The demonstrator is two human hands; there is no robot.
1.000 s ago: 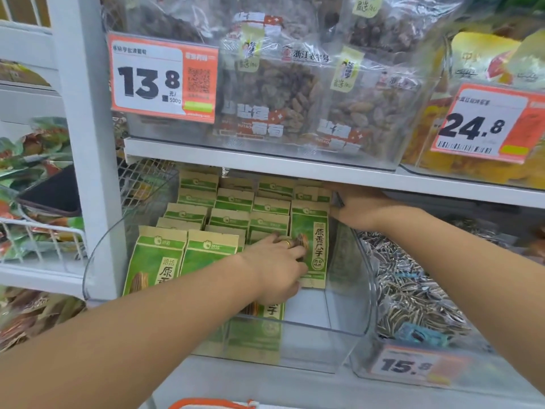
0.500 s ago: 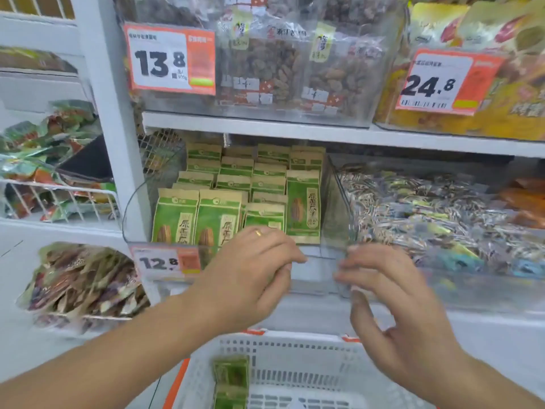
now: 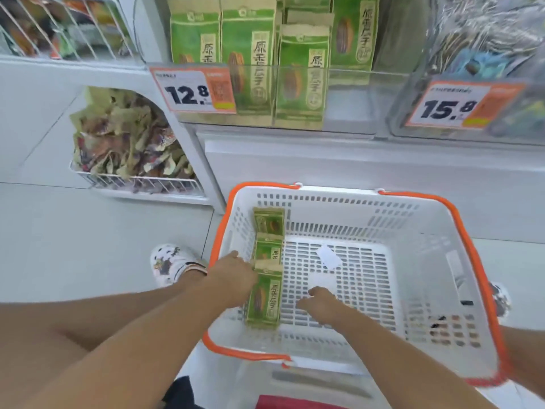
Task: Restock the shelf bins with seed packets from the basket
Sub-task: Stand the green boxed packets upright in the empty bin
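Three green seed packets (image 3: 267,273) lie in a row along the left inner wall of a white plastic basket (image 3: 418,261) with orange handles, the nearest one flat on the slotted floor. The left hand (image 3: 236,280) rests against that packet's top-left edge, just inside the basket's left rim; how its fingers lie cannot be told, since they are hidden behind the hand and packet. The right hand (image 3: 320,304) hangs over the basket floor just right of the packets, fingers loosely curled and holding nothing. The rest of the basket floor lies open to the right, save a small white slip (image 3: 328,256). Above, a clear shelf bin (image 3: 348,98) holds more upright green packets, with a gap at its right end, behind a 12.8 price tag (image 3: 193,90).
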